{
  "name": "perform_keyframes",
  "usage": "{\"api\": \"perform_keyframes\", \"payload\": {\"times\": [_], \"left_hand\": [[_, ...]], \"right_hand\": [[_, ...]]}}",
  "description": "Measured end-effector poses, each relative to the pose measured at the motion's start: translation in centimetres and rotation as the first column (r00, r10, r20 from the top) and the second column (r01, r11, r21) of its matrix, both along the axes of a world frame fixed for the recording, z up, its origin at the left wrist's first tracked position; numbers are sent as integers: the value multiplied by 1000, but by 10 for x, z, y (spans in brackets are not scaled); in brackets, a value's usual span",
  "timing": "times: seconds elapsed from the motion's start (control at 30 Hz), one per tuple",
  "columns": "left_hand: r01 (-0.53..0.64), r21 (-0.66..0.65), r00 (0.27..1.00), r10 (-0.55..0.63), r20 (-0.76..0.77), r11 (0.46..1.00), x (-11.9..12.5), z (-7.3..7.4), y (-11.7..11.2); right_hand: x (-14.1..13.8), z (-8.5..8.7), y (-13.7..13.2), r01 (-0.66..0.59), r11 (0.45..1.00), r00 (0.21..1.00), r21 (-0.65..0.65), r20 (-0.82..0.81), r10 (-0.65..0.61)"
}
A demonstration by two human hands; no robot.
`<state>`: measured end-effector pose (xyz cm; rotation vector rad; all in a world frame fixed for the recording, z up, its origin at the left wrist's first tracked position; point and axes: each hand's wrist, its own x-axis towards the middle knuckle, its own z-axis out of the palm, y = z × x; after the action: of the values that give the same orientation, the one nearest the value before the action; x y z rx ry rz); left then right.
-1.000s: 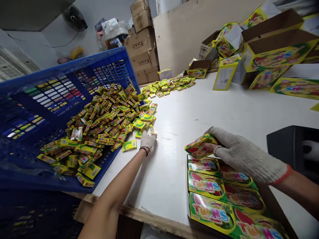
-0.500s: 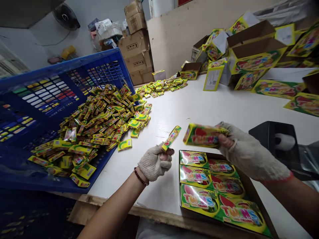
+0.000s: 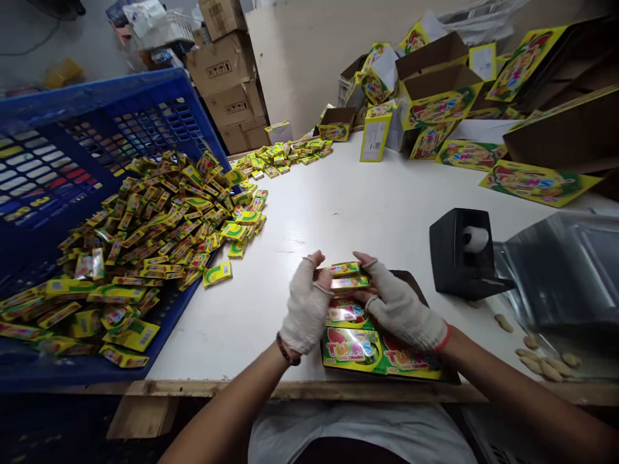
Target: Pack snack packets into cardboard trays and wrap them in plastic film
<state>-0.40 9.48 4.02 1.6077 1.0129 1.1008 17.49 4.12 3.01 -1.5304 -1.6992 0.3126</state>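
Both hands wear off-white fingerless knit gloves. My left hand (image 3: 307, 306) and my right hand (image 3: 403, 312) grip a short stack of small "Twins" candy boxes (image 3: 349, 282) from its two ends. The stack is over the far part of an open display carton (image 3: 413, 283), whose brown inner wall shows behind my right hand. Larger "Twins" faces, green and yellow with a red fruit, fill the carton (image 3: 355, 350). My hands hide part of these rows.
At left, a blue plastic crate (image 3: 203, 122) lies tipped, with a heap of small candy boxes (image 3: 169, 219) spilling onto the white table (image 3: 300, 219). A black tape dispenser (image 3: 454, 254), clear plastic (image 3: 570, 277) and peanuts (image 3: 551, 370) are at right. Open printed cartons (image 3: 440, 106) crowd the back.
My hands have come together over the carton. The single box from my left hand and the boxes from my right now appear as one stack between them. The view has shifted right.
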Motion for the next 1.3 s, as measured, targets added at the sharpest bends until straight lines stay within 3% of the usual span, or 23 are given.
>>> {"api": "perform_keyframes", "payload": {"times": [0.1,0.2,0.27,0.33,0.4,0.43,0.5,0.53,0.67,0.8,0.83,0.97,1.03,1.17,1.3], "left_hand": [[61,276,987,-16,-161,959,8,-20,-10],[71,425,985,4,-174,902,13,-26,-12],[12,475,984,74,-161,880,11,-24,-13],[29,524,977,86,-194,851,3,-19,-17],[188,558,955,-17,-297,808,-11,-17,-24],[290,556,926,-82,-369,779,-18,-17,-28],[462,518,841,-169,-515,720,-30,-23,-37],[515,494,798,-181,-575,700,-34,-27,-41],[593,442,705,-170,-688,673,-40,-42,-47],[576,455,715,-149,-682,679,-38,-47,-47],[570,461,721,-145,-677,681,-37,-47,-47],[553,460,721,-122,-682,695,-35,-46,-48],[564,451,707,-122,-697,692,-35,-45,-48],[588,424,680,-138,-720,689,-37,-43,-47],[593,405,666,-142,-732,696,-36,-38,-47]], "right_hand": [[-4,-6,0,-53,992,966,111,256,23],[-5,16,6,-149,989,892,-7,431,138],[1,36,10,-156,975,891,-160,403,209],[18,54,10,-148,943,947,-298,231,222],[41,67,6,-190,851,973,-490,24,231],[52,71,4,-219,769,969,-601,-44,242],[66,75,3,-228,607,957,-762,-60,284],[69,76,4,-207,566,948,-798,-20,318],[56,72,18,-116,556,874,-823,181,451],[46,61,25,-170,404,842,-899,80,534],[46,58,23,-169,403,845,-899,78,529],[47,47,4,-51,592,843,-804,283,457],[44,45,-8,-7,660,807,-752,385,447],[36,49,-27,17,732,720,-681,516,464],[35,55,-29,85,758,678,-647,595,432]]}}
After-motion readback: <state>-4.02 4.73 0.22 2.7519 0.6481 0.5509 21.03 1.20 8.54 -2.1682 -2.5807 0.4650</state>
